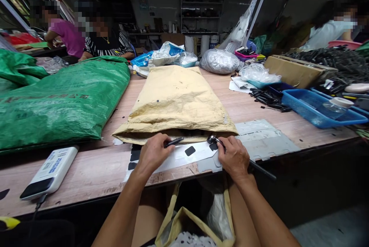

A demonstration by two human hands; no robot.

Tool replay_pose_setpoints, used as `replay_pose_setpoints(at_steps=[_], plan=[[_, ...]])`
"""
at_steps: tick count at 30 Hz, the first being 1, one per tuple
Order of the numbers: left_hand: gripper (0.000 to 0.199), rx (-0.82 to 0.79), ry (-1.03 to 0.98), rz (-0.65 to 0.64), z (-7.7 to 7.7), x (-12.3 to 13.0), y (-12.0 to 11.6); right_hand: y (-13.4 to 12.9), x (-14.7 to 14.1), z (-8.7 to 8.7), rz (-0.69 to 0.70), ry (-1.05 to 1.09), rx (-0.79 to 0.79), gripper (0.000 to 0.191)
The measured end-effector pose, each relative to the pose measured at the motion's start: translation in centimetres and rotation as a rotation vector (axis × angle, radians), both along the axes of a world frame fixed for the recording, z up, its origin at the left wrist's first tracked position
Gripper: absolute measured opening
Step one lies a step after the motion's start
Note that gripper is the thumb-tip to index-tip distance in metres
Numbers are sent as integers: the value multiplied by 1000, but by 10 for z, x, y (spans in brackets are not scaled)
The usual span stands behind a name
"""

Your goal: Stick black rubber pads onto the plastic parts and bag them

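My left hand [155, 151] is closed around a thin black plastic piece [174, 142] that points to the right. My right hand [234, 155] grips what looks like a small hammer [211, 138], its round metal head at the fingertips and its dark handle running out below the hand to the right. Both hands are at the table's front edge, over a white strip [175, 156] with black rounded-square patches [190, 151]. Just beyond them lies a beige sack [178, 97], its mouth open toward me; its inside is dark.
A full green sack [57, 101] and a white power bank [50, 172] with a cable lie left. Right are a grey board [262, 139], black parts [268, 99] and a blue tray [319, 110]. Another beige bag [198, 220] stands open on my lap. Several people sit around the tables.
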State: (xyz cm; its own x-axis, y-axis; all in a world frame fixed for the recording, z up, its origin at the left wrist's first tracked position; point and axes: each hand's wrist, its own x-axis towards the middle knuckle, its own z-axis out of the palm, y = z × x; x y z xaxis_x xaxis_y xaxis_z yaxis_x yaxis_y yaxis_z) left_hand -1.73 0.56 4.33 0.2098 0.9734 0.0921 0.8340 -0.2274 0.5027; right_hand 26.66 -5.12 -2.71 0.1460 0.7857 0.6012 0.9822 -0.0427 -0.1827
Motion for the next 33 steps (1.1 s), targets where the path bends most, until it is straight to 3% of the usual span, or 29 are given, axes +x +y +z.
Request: replay_pose_setpoints(at_steps=[4,9,16,19,22,28,33], plan=[[12,-14,-207,-197,-24,19,-13,0,1,-1,6,1,7,19],[14,11,-282,-201,-47,32,-11,0,2,-1,14,-4,-10,20],[12,14,-301,-206,-43,29,-12,-5,-1,10,120,127,48,25],[13,15,-313,-204,-43,30,-12,-13,-16,20,253,301,91,27],[11,18,-318,-205,-45,31,-12,-21,-36,29,402,398,33,27],[11,47,-320,-225,-49,30,-11,-29,-63,39,488,370,-29,28],[8,41,-317,-220,-48,30,-12,-30,-72,38,481,259,-53,29]])
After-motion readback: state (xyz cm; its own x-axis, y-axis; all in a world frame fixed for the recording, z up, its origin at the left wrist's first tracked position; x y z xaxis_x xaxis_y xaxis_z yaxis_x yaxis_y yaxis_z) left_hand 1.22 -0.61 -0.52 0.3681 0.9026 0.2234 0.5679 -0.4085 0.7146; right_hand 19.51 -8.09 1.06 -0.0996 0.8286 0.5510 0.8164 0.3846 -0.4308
